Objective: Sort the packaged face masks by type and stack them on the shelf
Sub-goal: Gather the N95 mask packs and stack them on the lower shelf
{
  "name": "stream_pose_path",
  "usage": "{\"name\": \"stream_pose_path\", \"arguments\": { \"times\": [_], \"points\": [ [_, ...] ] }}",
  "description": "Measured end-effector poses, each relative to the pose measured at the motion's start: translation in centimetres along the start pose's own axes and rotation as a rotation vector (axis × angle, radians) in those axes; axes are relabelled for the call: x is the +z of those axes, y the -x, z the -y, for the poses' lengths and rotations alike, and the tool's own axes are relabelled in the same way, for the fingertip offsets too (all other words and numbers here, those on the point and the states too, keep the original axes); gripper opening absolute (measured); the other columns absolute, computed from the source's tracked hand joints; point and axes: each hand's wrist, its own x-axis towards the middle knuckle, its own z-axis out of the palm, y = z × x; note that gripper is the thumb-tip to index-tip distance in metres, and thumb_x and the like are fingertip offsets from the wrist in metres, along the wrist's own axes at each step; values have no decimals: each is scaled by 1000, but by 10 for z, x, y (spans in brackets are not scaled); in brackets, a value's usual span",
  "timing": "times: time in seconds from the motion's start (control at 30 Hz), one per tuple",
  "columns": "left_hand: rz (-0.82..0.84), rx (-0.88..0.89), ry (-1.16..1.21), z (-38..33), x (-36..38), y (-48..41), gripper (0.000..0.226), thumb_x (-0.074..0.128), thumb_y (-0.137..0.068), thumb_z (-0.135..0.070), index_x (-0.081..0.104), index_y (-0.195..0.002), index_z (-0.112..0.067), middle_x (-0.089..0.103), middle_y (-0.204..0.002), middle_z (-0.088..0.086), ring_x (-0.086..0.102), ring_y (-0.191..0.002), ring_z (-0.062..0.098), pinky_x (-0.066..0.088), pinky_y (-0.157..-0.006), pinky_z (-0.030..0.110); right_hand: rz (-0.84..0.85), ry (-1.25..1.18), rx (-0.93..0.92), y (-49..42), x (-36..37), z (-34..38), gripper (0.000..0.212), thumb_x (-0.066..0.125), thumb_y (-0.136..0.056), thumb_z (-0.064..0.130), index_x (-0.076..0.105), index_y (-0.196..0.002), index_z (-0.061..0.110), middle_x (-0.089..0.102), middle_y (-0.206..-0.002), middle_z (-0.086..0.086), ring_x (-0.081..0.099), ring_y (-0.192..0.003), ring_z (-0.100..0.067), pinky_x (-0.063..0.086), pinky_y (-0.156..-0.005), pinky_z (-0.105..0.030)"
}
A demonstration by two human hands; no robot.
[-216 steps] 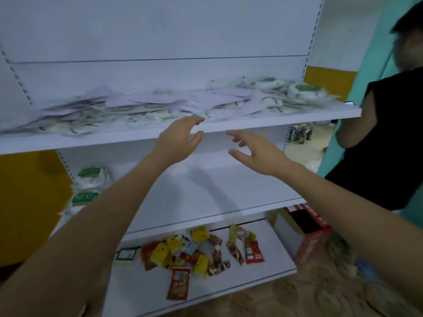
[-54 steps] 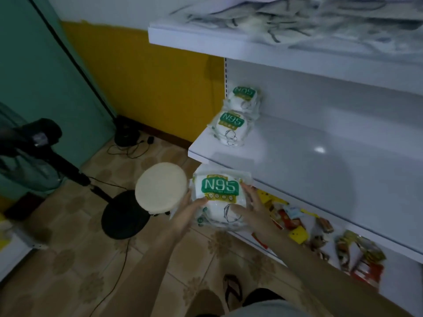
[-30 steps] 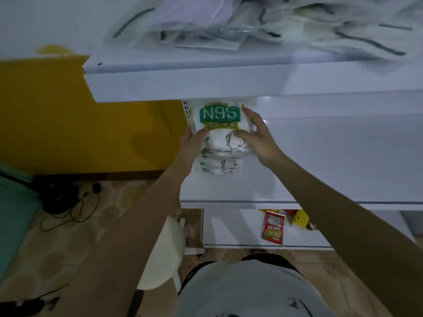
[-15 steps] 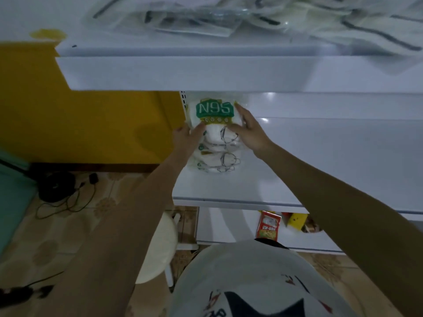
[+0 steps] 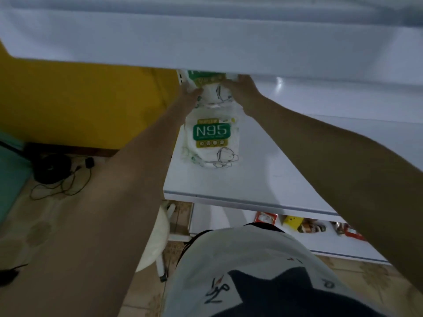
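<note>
- Nearest, well below the grip: the person's white shirt (image 5: 251,259), a pale stool (image 5: 155,236) left of it, and snack packets (image 5: 309,225) on the lowest shelf, below and right of the grip.
- Middle shelf (image 5: 263,179): its front lip runs under both forearms, and the board right of the grip is bare.
- Just in front of the grip, touching the held pack's near edge, is the front N95 pack (image 5: 211,136). It lies flat, label up and readable, on at least one more pack whose edge shows beneath.
- Left hand (image 5: 188,99) holds the left edge of the rear N95 pack (image 5: 211,88), thumb on its face.
- Right hand (image 5: 243,91) closes over that pack's right side. The fingertips are partly hidden and blurred, so how deep they wrap is unclear.
- The rear N95 pack sits between the hands in the shelf's back left corner, top half hidden by the upper shelf (image 5: 206,42) just above the grip.
- Change: half a second ago the hands carried the pack over the front pile and covered its label. Now they are further in and that label is exposed.
- Reading: the pack is probably landing on the rear N95 pile, like with like. It is not released yet, and whether it rests fully cannot be told.
</note>
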Motion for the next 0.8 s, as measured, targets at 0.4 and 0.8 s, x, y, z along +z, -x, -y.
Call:
{"name": "stream_pose_path", "arguments": {
  "times": [0.4,0.8],
  "points": [
    [-171,225,-221,11,3,-6,60,55,-90,-40,38,-143,-18,49,-132,8,45,-124,22,40,-105,40,-50,95,-168,3,-10,-14,67,56,-89,16,22,-147,12,33,-149,-6,34,-135,-22,33,-111,-36],
    [11,75,-56,81,-12,89,52,57,-92,-10,34,-138,-7,57,-108,7,55,-98,18,50,-83,13,-60,310,-55,115,18,-69,60,57,-89,18,32,-143,17,41,-137,-9,42,-126,-24,33,-108,-33]
  ]
}}
